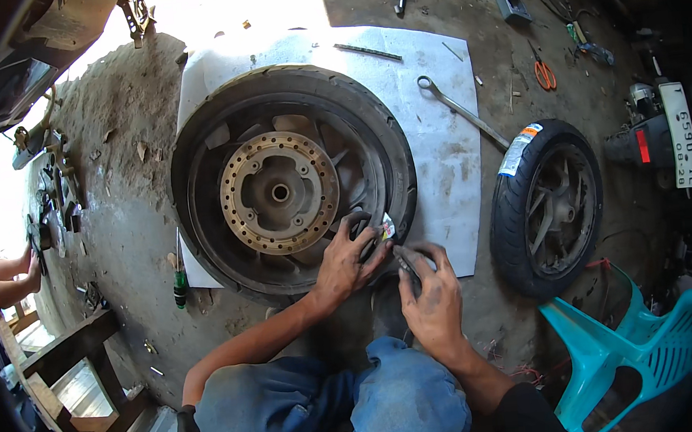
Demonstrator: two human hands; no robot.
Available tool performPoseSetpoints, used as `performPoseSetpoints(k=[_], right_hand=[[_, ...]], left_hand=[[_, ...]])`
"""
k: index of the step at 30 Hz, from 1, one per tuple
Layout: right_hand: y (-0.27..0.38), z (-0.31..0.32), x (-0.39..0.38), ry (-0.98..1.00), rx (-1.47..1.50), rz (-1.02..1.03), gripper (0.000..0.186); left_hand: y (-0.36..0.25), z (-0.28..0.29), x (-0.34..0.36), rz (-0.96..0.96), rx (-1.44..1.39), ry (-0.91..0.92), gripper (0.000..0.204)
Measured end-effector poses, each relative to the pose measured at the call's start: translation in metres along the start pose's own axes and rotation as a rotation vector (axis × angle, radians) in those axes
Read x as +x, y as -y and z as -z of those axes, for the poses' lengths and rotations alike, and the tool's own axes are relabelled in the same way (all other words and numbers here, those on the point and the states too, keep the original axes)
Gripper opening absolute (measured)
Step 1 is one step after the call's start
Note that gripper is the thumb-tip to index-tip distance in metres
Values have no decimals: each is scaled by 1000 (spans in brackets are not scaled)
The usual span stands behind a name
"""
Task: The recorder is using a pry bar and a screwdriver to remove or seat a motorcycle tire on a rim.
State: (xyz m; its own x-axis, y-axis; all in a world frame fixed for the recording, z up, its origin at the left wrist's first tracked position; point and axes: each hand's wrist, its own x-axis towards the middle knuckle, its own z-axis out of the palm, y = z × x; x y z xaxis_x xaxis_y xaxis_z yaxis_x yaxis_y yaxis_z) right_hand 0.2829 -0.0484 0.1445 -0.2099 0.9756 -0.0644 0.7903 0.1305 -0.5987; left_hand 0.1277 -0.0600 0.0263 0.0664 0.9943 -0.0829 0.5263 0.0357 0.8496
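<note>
A motorcycle wheel (400, 143) lies flat on a white sheet (448, 175), its drilled brake disc (231, 180) facing up. My left hand (350, 263) is over the wheel's near right edge, with thumb and fingers closed on a small colourful packet (388, 227). Just right of it, past the tyre's edge, my right hand (432, 294) has its fingers bent and pinched together. Whatever lies between those fingertips is too small or hidden to make out. Both hands are smudged dark.
A long wrench (464, 109) and a dark rod (367, 52) lie on the sheet. A smaller wheel with tyre (517, 219) stands at right, near a turquoise plastic chair (592, 351). A green-handled screwdriver (180, 286) lies left; orange-handled scissors (544, 74) lie far right. Another person's legs (10, 279) show at far left.
</note>
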Motion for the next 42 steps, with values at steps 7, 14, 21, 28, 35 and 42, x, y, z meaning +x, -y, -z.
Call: performPoseSetpoints(k=[7, 14, 21, 28, 35, 42], right_hand=[[60, -16, 67, 54, 324, 160, 22], [115, -117, 134, 41, 341, 246, 16], [69, -156, 102, 84, 443, 155, 20], [51, -60, 41, -65, 446, 371, 16], [-27, -23, 25, -268, 675, -375, 30], [-65, -89, 23, -270, 216, -257, 84]], left_hand=[[33, -13, -20, 38, -329, -25, 40], [74, -46, -20, 6, -182, -65, 44], [69, -41, -8, -16, -57, -163, 36], [56, -8, -9, -81, -206, 32, 34], [14, 8, 18, -177, 39, -216, 42], [37, 12, 63, -198, -63, 202, 20]])
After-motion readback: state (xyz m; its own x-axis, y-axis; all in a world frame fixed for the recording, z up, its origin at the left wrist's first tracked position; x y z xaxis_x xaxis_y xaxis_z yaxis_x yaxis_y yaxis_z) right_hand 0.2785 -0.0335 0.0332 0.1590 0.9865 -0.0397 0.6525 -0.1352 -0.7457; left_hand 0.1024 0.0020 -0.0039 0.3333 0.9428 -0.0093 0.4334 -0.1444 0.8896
